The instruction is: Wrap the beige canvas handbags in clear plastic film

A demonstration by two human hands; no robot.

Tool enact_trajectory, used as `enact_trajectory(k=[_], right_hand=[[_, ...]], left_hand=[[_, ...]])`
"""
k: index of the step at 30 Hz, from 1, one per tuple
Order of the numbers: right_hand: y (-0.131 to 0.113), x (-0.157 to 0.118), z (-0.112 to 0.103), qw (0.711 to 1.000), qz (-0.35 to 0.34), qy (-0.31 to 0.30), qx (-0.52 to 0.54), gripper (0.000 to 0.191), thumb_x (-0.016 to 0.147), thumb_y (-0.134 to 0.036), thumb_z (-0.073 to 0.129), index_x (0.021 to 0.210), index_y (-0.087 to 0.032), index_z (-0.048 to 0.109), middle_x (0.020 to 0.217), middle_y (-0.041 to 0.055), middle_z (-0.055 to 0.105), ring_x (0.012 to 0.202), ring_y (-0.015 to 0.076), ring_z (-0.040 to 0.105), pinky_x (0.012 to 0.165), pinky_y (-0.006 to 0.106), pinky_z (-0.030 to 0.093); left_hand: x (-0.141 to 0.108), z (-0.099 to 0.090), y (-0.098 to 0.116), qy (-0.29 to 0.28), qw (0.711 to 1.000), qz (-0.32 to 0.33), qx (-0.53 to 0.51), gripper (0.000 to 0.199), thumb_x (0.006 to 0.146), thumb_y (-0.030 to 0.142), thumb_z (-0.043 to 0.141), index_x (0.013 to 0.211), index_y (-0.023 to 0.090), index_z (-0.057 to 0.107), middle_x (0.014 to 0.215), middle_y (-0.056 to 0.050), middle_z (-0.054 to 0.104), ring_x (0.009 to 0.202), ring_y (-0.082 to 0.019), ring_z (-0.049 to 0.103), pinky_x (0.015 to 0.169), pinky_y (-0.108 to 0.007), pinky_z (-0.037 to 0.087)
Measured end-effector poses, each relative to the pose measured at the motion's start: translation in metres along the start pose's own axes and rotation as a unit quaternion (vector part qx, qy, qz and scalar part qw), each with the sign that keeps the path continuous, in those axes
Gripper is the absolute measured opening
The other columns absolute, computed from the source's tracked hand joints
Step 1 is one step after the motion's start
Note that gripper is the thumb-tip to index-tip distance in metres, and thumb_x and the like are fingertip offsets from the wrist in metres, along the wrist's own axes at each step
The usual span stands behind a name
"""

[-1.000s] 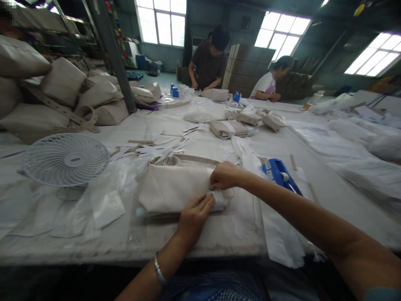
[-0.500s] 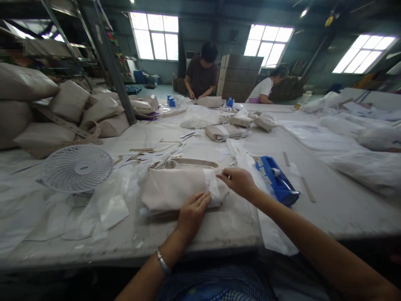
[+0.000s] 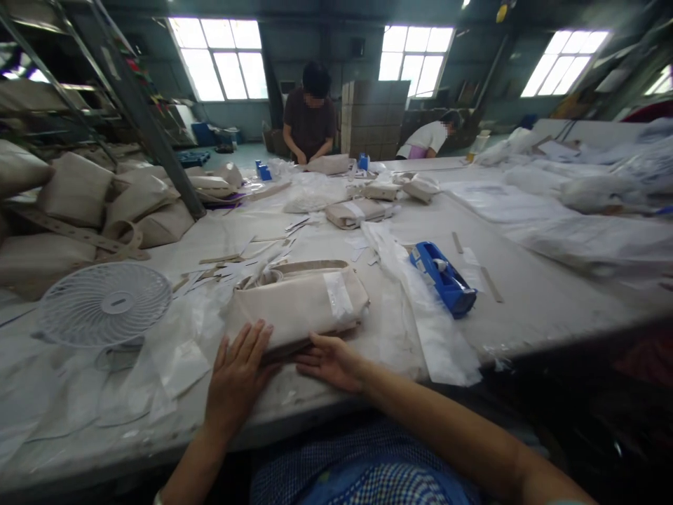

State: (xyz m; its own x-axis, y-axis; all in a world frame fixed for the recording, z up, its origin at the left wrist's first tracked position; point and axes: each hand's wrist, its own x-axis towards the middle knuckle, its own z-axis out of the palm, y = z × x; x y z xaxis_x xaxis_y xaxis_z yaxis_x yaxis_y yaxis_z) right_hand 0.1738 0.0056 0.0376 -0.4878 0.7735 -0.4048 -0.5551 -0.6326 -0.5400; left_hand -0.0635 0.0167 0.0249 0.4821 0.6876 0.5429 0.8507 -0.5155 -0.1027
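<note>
Bag [image 3: 299, 308]: it lies folded on the table [image 3: 520, 270], right in front of the worker, near the edge, and I see both hands at its near side.
Left hand [image 3: 236, 375]: fingers straight and slightly parted, laid flat on the bag's front at the left; open, not curled.
Right hand [image 3: 331, 361]: fingers out straight and low by the bag's near edge, thumb up against it; open too. Whether the fingertips reach under the bag, I cannot tell.
Band [image 3: 338, 294]: white, partly shiny, across the bag near its right end.
Strap [image 3: 270, 277]: coiled at the bag's back left.
Dispenser [image 3: 444, 279]: blue, beyond a long plastic sheet [image 3: 420, 319], right of the bag.
Fan [image 3: 105, 305]: white, left of the bag.
Scraps [image 3: 221, 266]: scattered behind the fan and bag.
Far side: 2 co-workers, 1 in a dark top [image 3: 310, 123], 1 in a white top [image 3: 428, 137].
</note>
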Motion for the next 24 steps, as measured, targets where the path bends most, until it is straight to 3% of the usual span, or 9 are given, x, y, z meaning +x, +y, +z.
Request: enact_trajectory(k=[4, 6, 8, 10, 13, 14, 16, 19, 24], right_hand=[[0.000, 0.004, 0.017, 0.996, -0.089, 0.003, 0.000, 0.036, 0.079, -0.041, 0.077, 0.103, -0.015, 0.069, 0.118, 0.0106, 0.071, 0.118, 0.0224, 0.064, 0.111, 0.037, 0.044], [-0.009, -0.004, 0.017, 0.986, -0.142, -0.017, -0.088, 0.045, 0.079, -0.045, 0.077, 0.114, -0.018, 0.068, 0.126, 0.0101, 0.068, 0.123, 0.0250, 0.062, 0.110, 0.043, 0.046], [-0.025, -0.019, 0.008, 0.938, -0.221, 0.004, -0.267, 0.050, 0.082, -0.046, 0.073, 0.125, -0.022, 0.064, 0.134, 0.0101, 0.065, 0.128, 0.0271, 0.058, 0.110, 0.048, 0.045], [-0.041, -0.038, -0.013, 0.810, -0.302, 0.079, -0.496, 0.046, 0.087, -0.040, 0.069, 0.129, -0.022, 0.064, 0.140, 0.0111, 0.060, 0.136, 0.0290, 0.050, 0.117, 0.052, 0.035], [-0.057, -0.067, -0.057, 0.563, -0.311, 0.215, -0.734, 0.046, 0.089, -0.028, 0.066, 0.132, -0.014, 0.062, 0.149, 0.0169, 0.049, 0.146, 0.0350, 0.033, 0.122, 0.056, 0.020], [-0.059, -0.074, -0.072, 0.507, -0.287, 0.255, -0.772, 0.049, 0.088, -0.027, 0.067, 0.134, -0.010, 0.060, 0.150, 0.0201, 0.048, 0.147, 0.0376, 0.031, 0.122, 0.057, 0.020], [-0.062, -0.082, -0.098, 0.433, -0.242, 0.314, -0.810, 0.051, 0.088, -0.026, 0.067, 0.134, -0.005, 0.059, 0.147, 0.0239, 0.049, 0.145, 0.0403, 0.034, 0.119, 0.058, 0.025], [-0.067, -0.081, -0.121, 0.390, -0.242, 0.327, -0.826, 0.030, 0.093, -0.022, 0.060, 0.120, -0.012, 0.069, 0.134, 0.0169, 0.063, 0.137, 0.0357, 0.047, 0.116, 0.056, 0.031], [-0.076, -0.072, -0.106, 0.402, -0.306, 0.295, -0.811, 0.022, 0.096, -0.018, 0.056, 0.094, -0.025, 0.076, 0.114, 0.0030, 0.075, 0.125, 0.0277, 0.060, 0.117, 0.056, 0.028]], left_hand=[[0.005, 0.012, 0.012, 0.055, 0.996, -0.066, -0.005, 0.070, 0.092, 0.038, 0.060, 0.153, 0.021, 0.031, 0.147, -0.015, 0.051, 0.136, -0.034, 0.046, 0.118, -0.058, 0.025], [0.011, 0.013, 0.014, 0.082, 0.993, -0.083, -0.007, 0.070, 0.091, 0.032, 0.060, 0.154, 0.021, 0.029, 0.145, -0.016, 0.053, 0.133, -0.033, 0.049, 0.117, -0.055, 0.030], [0.019, 0.011, 0.011, 0.101, 0.992, -0.079, -0.009, 0.070, 0.091, 0.029, 0.060, 0.154, 0.022, 0.029, 0.143, -0.014, 0.055, 0.128, -0.030, 0.054, 0.113, -0.047, 0.038], [0.025, 0.009, 0.009, 0.113, 0.991, -0.066, -0.009, 0.068, 0.091, 0.023, 0.059, 0.153, 0.024, 0.031, 0.140, -0.011, 0.058, 0.123, -0.028, 0.058, 0.107, -0.041, 0.043], [0.032, 0.005, 0.011, 0.119, 0.992, -0.044, -0.009, 0.067, 0.091, 0.017, 0.057, 0.153, 0.026, 0.031, 0.138, -0.008, 0.060, 0.119, -0.026, 0.061, 0.106, -0.038, 0.044], [0.034, 0.004, 0.014, 0.121, 0.992, -0.039, -0.009, 0.067, 0.091, 0.016, 0.057, 0.153, 0.027, 0.032, 0.138, -0.008, 0.061, 0.118, -0.025, 0.062, 0.106, -0.038, 0.044], [0.039, 0.003, 0.020, 0.125, 0.991, -0.040, -0.009, 0.067, 0.091, 0.015, 0.057, 0.152, 0.027, 0.033, 0.137, -0.007, 0.062, 0.117, -0.025, 0.063, 0.105, -0.037, 0.045], [0.047, 0.000, 0.030, 0.136, 0.989, -0.057, -0.008, 0.065, 0.091, 0.018, 0.059, 0.151, 0.026, 0.036, 0.135, -0.006, 0.063, 0.115, -0.025, 0.064, 0.102, -0.035, 0.047], [0.058, -0.003, 0.039, 0.142, 0.987, -0.072, -0.009, 0.061, 0.091, 0.021, 0.061, 0.149, 0.026, 0.040, 0.131, -0.006, 0.065, 0.113, -0.024, 0.065, 0.098, -0.034, 0.049]])
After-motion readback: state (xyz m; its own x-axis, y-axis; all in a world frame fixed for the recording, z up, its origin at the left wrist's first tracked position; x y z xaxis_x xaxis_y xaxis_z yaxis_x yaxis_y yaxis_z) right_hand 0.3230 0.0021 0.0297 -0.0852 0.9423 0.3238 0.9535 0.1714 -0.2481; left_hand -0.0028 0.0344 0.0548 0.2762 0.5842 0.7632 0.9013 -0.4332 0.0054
